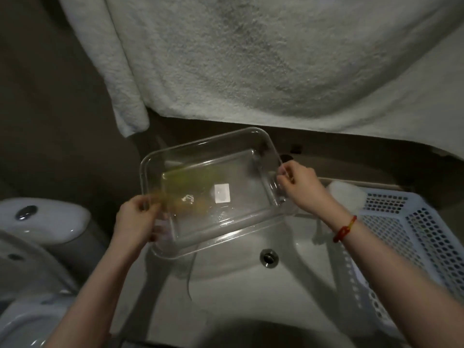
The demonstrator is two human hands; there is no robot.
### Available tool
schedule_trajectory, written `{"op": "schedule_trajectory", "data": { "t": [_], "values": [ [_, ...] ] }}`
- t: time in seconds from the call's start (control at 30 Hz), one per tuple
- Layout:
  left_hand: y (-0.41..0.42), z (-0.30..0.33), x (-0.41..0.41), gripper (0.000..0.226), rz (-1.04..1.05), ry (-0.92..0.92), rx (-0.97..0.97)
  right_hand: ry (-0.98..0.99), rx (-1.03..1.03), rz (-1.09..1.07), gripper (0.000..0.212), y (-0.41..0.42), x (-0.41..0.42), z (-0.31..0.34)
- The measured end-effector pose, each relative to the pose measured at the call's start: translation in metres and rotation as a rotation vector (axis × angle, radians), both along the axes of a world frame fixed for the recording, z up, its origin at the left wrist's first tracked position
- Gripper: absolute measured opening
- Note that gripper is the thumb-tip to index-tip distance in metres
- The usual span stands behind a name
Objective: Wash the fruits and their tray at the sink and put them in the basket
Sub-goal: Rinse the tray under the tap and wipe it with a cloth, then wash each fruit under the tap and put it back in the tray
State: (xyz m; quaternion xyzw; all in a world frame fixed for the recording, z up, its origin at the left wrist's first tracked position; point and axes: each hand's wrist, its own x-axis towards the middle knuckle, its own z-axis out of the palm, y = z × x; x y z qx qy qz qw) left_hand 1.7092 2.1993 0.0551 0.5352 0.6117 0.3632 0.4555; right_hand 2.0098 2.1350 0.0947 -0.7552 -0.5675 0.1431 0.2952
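Note:
A clear plastic tray is held tilted above the white sink. My left hand grips its left rim and my right hand pinches its right rim. Through the tray's bottom show a white sticker and blurred green and yellow shapes; whether they are fruits I cannot tell. A thin stream of water runs off the tray's lower edge into the basin. The white perforated basket stands at the sink's right side, with a white object at its near corner.
A white towel hangs across the top, just behind the tray. A toilet cistern and seat stand on the left. The sink drain lies below the tray. A red cord bracelet circles my right wrist.

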Motion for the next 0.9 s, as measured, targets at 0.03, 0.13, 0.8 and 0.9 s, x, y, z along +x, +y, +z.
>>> {"op": "schedule_trajectory", "data": {
  "t": [0.03,0.13,0.8,0.9],
  "values": [
    [-0.002,-0.004,-0.013,0.012,0.036,0.015,0.006,0.016,-0.007,0.03,0.006,0.005,-0.01,-0.005],
    [-0.018,-0.017,-0.053,0.017,0.156,-0.007,-0.033,0.043,-0.048,0.122,0.009,0.025,-0.045,-0.019],
    [-0.107,-0.106,-0.11,0.036,0.719,0.143,-0.35,-0.539,-0.202,0.491,0.024,0.128,-0.209,-0.114],
    [-0.105,-0.107,-0.106,0.025,0.713,0.106,-0.363,-0.661,-0.18,0.515,0.025,0.131,-0.211,-0.117]
  ]
}}
